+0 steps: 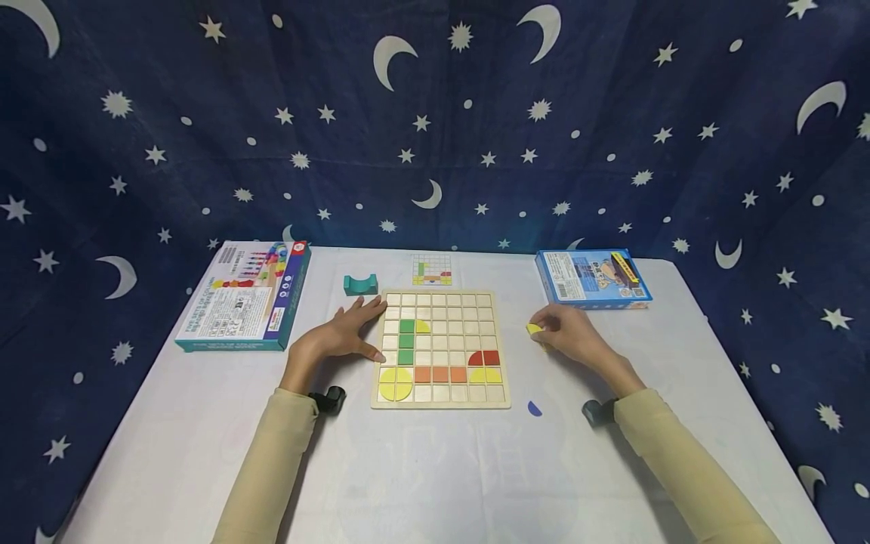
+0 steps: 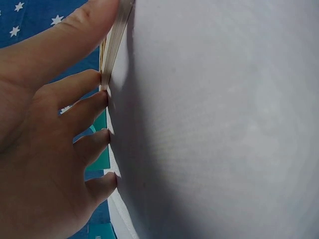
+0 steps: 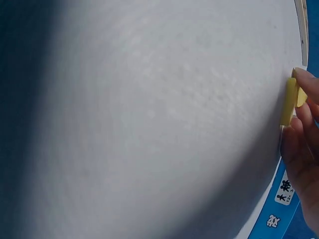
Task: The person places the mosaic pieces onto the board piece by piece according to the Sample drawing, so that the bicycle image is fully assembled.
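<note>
A wooden grid board (image 1: pixel 462 329) lies on the white table. On it sit green squares (image 1: pixel 406 341), orange squares (image 1: pixel 440 375), a red square (image 1: pixel 491 358) with a rounded red piece beside it, and several yellow rounded pieces (image 1: pixel 387 391). My left hand (image 1: pixel 338 332) rests at the board's left edge, fingers spread, with thumb and fingertips touching the rim. Right of the board, my right hand (image 1: pixel 576 332) pinches a yellow piece (image 3: pixel 288 102) between thumb and fingers, low over the table. Part of another yellow surface shows behind it in the right wrist view.
Behind the board lie a printed pattern card (image 1: pixel 431 261) and a teal curved block (image 1: pixel 360 285). A large game box (image 1: pixel 234 302) is at the left, a blue box (image 1: pixel 591 278) at the right. A blue half-round piece (image 1: pixel 535 409) lies right of the board's near corner.
</note>
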The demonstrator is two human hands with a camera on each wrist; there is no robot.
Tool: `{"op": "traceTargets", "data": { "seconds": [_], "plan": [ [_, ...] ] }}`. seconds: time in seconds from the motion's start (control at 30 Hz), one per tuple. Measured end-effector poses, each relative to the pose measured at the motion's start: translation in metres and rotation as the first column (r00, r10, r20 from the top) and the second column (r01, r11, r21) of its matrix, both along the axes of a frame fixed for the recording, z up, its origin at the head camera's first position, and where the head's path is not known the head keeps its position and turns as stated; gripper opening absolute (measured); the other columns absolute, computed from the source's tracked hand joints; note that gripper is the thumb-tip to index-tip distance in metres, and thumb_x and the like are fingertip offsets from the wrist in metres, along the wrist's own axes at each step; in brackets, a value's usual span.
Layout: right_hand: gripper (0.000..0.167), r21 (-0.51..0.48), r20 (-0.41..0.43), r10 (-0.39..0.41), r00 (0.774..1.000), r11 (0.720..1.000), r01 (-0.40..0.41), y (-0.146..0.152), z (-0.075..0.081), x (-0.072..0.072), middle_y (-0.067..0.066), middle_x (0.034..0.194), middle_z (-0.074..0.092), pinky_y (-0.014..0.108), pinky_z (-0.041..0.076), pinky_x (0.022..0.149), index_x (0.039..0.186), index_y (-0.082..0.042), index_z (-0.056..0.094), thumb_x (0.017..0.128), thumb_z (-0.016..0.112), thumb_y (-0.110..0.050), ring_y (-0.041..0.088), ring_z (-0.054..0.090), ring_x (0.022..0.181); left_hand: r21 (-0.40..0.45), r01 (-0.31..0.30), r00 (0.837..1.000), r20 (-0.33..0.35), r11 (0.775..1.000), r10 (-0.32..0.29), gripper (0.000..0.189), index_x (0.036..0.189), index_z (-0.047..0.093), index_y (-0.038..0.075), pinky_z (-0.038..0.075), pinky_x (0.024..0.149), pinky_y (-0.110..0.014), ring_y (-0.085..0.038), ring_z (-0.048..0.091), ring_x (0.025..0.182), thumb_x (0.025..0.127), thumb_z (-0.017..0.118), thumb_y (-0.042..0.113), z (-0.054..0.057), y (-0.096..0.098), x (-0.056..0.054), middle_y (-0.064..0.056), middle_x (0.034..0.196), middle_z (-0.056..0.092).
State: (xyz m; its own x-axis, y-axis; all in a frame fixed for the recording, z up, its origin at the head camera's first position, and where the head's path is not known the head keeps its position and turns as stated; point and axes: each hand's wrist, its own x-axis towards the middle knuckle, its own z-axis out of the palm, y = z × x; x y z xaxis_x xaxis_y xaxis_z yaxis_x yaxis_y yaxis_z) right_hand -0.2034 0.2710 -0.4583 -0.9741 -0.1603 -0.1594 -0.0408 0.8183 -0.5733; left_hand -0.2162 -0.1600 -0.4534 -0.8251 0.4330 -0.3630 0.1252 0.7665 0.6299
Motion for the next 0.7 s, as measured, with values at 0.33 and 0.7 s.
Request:
{"op": "traceTargets", "data": {
  "seconds": [0.33,0.7],
  "plan": [
    [0.016,-0.006,-0.063,0.094,0.994,0.995,-0.095,-0.005,0.000,0.007,0.012,0.109,0.074,0.050,0.056,0.094,0.108,-0.007,0.076,0.093,0.075,-0.012,0.028,0.065,0.099,0.009,0.035,0.999,-0.028,0.999,-0.035,0.109,0.164,0.025,0.007,-0.006,0.127,-0.062,-0.041,-0.002,0.160,0.078,0.090,0.027,-0.001,0.001,-0.001,-0.015,0.173,0.012],
    [0.018,-0.024,-0.061,0.222,0.973,0.974,-0.223,-0.019,0.006,0.019,0.005,0.112,0.076,0.046,0.056,0.096,0.110,-0.013,0.078,0.093,0.075,-0.010,0.021,0.064,0.099,0.000,0.019,1.000,-0.015,1.000,-0.019,0.109,0.164,0.025,0.010,-0.006,0.127,-0.062,-0.041,-0.002,0.160,0.078,0.090,0.027,0.001,0.001,0.000,-0.014,0.173,0.012]
  ]
}}
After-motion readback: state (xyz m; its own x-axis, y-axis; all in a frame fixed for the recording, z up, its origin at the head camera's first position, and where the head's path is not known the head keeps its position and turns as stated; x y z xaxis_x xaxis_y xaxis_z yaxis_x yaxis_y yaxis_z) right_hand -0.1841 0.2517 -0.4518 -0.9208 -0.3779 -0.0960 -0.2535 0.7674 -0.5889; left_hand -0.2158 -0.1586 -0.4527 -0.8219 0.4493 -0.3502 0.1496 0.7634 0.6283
